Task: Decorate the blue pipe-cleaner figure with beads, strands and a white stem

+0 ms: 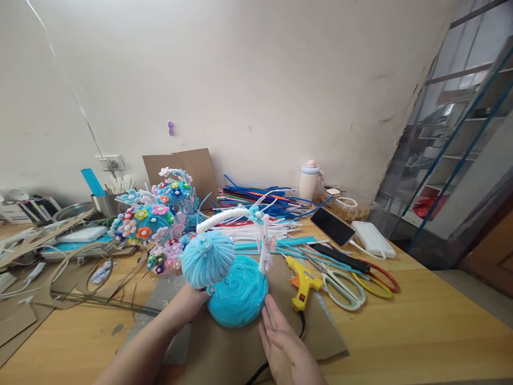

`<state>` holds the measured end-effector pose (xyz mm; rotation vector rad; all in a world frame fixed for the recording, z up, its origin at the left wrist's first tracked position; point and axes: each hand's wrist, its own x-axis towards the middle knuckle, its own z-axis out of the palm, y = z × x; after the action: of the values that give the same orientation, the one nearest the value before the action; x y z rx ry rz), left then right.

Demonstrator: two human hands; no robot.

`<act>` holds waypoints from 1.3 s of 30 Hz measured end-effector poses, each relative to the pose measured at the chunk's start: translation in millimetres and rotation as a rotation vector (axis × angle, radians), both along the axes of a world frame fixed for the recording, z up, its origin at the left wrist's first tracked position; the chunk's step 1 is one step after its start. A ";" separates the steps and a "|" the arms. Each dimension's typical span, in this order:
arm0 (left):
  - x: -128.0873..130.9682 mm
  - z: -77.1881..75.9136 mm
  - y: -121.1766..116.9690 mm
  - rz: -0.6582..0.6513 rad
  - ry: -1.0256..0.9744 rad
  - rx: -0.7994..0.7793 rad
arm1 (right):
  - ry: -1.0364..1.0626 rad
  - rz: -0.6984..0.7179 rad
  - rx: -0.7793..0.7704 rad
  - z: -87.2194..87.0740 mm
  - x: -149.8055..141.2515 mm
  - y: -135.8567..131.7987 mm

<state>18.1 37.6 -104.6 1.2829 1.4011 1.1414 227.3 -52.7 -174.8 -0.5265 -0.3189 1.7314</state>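
Note:
Between my hands stands a lamp-shaped craft of fuzzy pipe cleaners. Its round bright-blue base (239, 299) is coiled in a spiral. From the base's right side a white stem (264, 246) with small pale flowers rises and bends left into a white wrapped arm (224, 216). At the left end a light-blue ribbed dome (208, 259) hangs over the base. My right hand (285, 337) lies along the base's right edge, fingers stretched out and fingertips touching it. My left hand (195, 300) is at the base's left side, below the dome, its fingers mostly hidden.
A yellow hot glue gun (302, 283) and scissors (343, 289) lie to the right, near a phone (332, 225) and a white power bank (373, 239). Bundled pipe cleaners (256, 199) lie behind. Flowered pipe-cleaner crafts (154, 222) stand left. Cardboard (224, 355) lies underneath.

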 end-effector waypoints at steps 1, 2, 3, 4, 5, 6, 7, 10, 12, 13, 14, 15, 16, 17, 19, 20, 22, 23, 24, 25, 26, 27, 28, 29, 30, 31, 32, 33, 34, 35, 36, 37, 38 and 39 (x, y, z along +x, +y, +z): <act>0.7 3.2 0.4 -0.050 0.024 -0.005 | -0.011 0.005 0.001 -0.8 -0.1 -0.6; 1.2 5.4 1.0 -0.107 0.055 -0.014 | -0.024 0.009 -0.001 -1.9 -0.1 -1.1; 1.7 6.3 1.6 -0.157 0.086 -0.023 | -0.040 0.012 -0.004 -3.3 0.3 -1.4; 2.0 6.0 2.3 -0.192 0.112 -0.031 | -0.058 0.015 -0.011 -5.0 1.2 -1.8; 1.9 4.6 2.8 -0.213 0.125 -0.039 | -0.078 0.016 -0.018 -6.6 2.8 -2.1; 1.3 2.5 3.1 -0.223 0.116 -0.050 | -0.100 0.018 -0.026 -7.9 5.3 -2.4; 0.0 0.3 3.0 -0.225 0.092 -0.056 | -0.123 0.021 -0.033 -8.4 8.8 -2.8; -9.6 -0.9 -2.0 -0.141 -0.011 -0.005 | -0.197 0.046 -0.012 1.0 26.3 -5.0; -19.4 8.0 -10.0 0.015 -0.046 0.078 | -0.291 0.079 0.092 21.5 41.6 -8.0; -24.1 16.1 -15.2 0.100 -0.047 0.127 | -0.374 0.107 0.177 36.7 49.2 -9.9; -27.8 26.4 -20.9 0.177 -0.035 0.184 | -0.489 0.140 0.270 54.8 55.9 -11.9; -30.1 38.5 -26.8 0.239 -0.014 0.251 | -0.627 0.096 0.371 75.0 61.5 -13.4; -30.6 51.7 -32.4 0.286 0.022 0.330 | -0.781 0.047 0.492 96.5 65.5 -14.0; -29.0 65.5 -37.2 0.296 0.088 0.394 | -0.935 -0.006 0.658 118.2 67.7 -13.2; -20.3 91.6 -43.8 0.262 0.290 0.555 | -1.136 -0.249 0.975 158.8 66.4 -5.3; -14.0 102.7 -45.3 0.233 0.381 0.636 | -1.225 -0.359 1.084 176.3 63.2 2.1; -0.3 118.9 -44.6 0.153 0.486 0.708 | -1.374 -0.521 1.267 204.1 53.6 22.6; 6.2 123.7 -42.9 0.126 0.510 0.709 | -1.463 -0.563 1.324 214.3 48.1 34.6; 11.9 126.5 -40.6 0.109 0.525 0.699 | -1.569 -0.552 1.341 222.4 42.7 47.0; 16.8 127.7 -37.9 0.103 0.532 0.685 | -1.657 -0.538 1.338 228.7 37.7 59.0; 20.7 127.6 -35.2 0.106 0.532 0.674 | -1.733 -0.510 1.330 233.4 33.2 70.1; 23.8 126.7 -32.5 0.113 0.528 0.667 | -1.795 -0.465 1.315 236.9 29.5 79.8; 26.3 125.4 -30.2 0.125 0.521 0.664 | -1.846 -0.412 1.296 239.4 26.5 87.8; 28.4 124.1 -28.4 0.137 0.512 0.662 | -1.886 -0.350 1.271 241.1 24.0 94.1; 30.3 122.9 -27.0 0.149 0.504 0.660 | -1.916 -0.283 1.246 242.2 21.9 98.6; 32.0 121.9 -26.2 0.158 0.498 0.657 | -1.933 -0.219 1.225 242.9 20.0 101.6; 33.7 121.2 -26.0 0.166 0.494 0.655 | -1.939 -0.166 1.212 243.1 18.4 103.2; 35.3 120.6 -26.1 0.172 0.488 0.653 | -1.934 -0.129 1.207 243.0 17.0 103.7; 36.8 120.0 -26.7 0.178 0.480 0.655 | -1.924 -0.106 1.212 242.7 15.7 103.5; 38.2 119.5 -27.5 0.185 0.470 0.660 | -1.914 -0.093 1.220 242.2 14.6 102.8; 39.3 118.9 -28.6 0.196 0.460 0.668 | -1.904 -0.092 1.224 241.6 13.7 101.9; 40.3 118.3 -29.7 0.211 0.452 0.676 | -1.897 -0.096 1.221 241.0 13.1 101.1; 41.0 117.6 -30.8 0.228 0.445 0.685 | -1.891 -0.102 1.214 240.5 12.6 100.4; 41.5 117.0 -31.7 0.246 0.442 0.694 | -1.884 -0.108 1.207 240.1 12.3 99.9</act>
<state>59.7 5.9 12.4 1.9808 1.5689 1.6745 239.7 47.2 65.3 -1.0017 -2.3133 0.1608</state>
